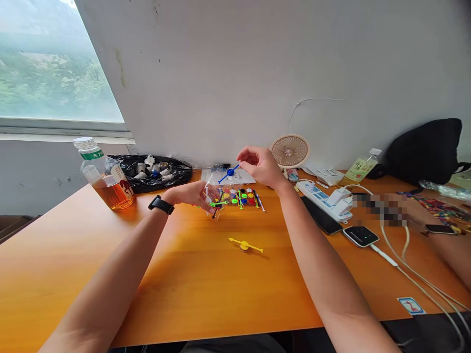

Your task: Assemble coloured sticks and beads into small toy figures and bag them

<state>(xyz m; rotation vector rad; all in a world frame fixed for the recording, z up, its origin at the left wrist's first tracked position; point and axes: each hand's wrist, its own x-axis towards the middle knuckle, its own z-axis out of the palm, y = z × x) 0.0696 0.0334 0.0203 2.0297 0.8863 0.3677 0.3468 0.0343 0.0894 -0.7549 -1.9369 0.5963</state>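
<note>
My right hand (257, 165) pinches one end of a blue arrow spinner (230, 172) and holds it up above the table. Lower and to the left, my left hand (194, 195) is closed on a clear plastic bag (211, 193), with green, white and black arrow pieces showing at its fingers. Just right of that hand lie several round discs and arrows in red, yellow, green, blue and white (245, 197), seemingly under clear plastic. A yellow arrow spinner (245, 245) rests on a small round base nearer to me, apart from both hands.
On the left stands a bottle of amber drink (114, 191), beside a black plastic bag (176, 171) of whitish pieces. A small round fan (290, 151) is against the wall. At right are a power strip (320, 198), a phone (321, 215), cables and another person's arm (441, 240).
</note>
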